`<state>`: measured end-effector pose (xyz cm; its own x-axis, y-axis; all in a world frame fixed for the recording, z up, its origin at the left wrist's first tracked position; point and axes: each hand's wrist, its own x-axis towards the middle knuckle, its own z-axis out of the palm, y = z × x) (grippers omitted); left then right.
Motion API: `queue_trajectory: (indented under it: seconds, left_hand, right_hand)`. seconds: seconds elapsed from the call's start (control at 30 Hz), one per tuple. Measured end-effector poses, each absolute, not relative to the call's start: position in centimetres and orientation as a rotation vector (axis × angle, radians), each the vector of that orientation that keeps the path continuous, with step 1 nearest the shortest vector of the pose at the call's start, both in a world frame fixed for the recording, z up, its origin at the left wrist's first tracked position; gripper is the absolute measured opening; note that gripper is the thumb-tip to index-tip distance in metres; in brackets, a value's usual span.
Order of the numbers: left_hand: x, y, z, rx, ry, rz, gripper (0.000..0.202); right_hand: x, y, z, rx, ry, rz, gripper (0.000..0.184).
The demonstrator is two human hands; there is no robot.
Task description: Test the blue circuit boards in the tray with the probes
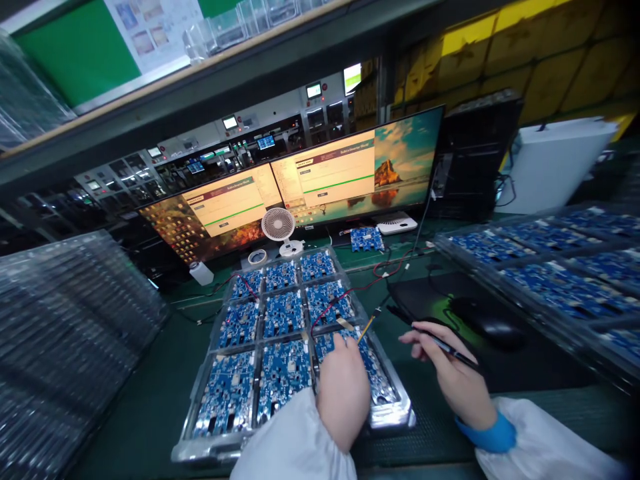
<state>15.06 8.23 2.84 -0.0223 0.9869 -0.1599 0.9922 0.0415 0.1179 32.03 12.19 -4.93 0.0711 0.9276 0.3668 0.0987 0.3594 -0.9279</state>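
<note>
My left hand (345,387) is over the front right compartment of a clear plastic tray (215,450). Its fingers are pinched together at a thin yellow cable (367,328), which sticks out past them toward a small dark connector. Beneath that hand lies a blue circuit board (377,373), partly covered. My right hand (457,373), wearing a blue wristband, is closed around a slim black pen-like tool (453,350). The tool's dark tip points up and left toward the tray; its exact kind is unclear. More blue circuit boards (285,367) fill the other compartments.
Stacked clear trays (75,333) stand at the left. At the right are another board-filled tray (560,280), a black mouse (487,323) and a mouse pad (540,367). Behind stand two monitors (400,167), a small fan (279,225) and a loose board (367,239). Red wires (350,291) cross the tray.
</note>
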Motion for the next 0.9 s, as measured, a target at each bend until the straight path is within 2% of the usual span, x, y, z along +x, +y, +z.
queue_trajectory:
  seconds: [0.1, 0.23, 0.47, 0.57, 0.9]
  left_hand:
    - [14.7, 8.0, 2.5, 2.100, 2.074, 0.021, 0.046]
    - [12.4, 7.6, 2.1, 1.972, 2.172, 0.341, 0.046]
    - [7.8, 9.2, 1.0, 1.839, 2.340, 0.674, 0.017]
    - [7.4, 10.1, 0.4, 1.754, 2.272, 0.651, 0.010]
    - [8.4, 11.1, 1.2, 1.767, 2.362, 0.405, 0.022]
  right_hand:
    - [31.9, 11.8, -4.9, -1.007, -1.404, 0.868, 0.026]
    - [31.9, 11.6, -5.1, -0.927, -1.553, 0.894, 0.023]
    - [31.6, 11.6, -4.8, -0.934, -1.633, 0.849, 0.024]
    - [31.5, 11.7, -4.6, -0.956, -1.644, 0.842, 0.026]
    - [31.4, 11.9, -4.6, -1.019, -1.689, 0.860, 0.032]
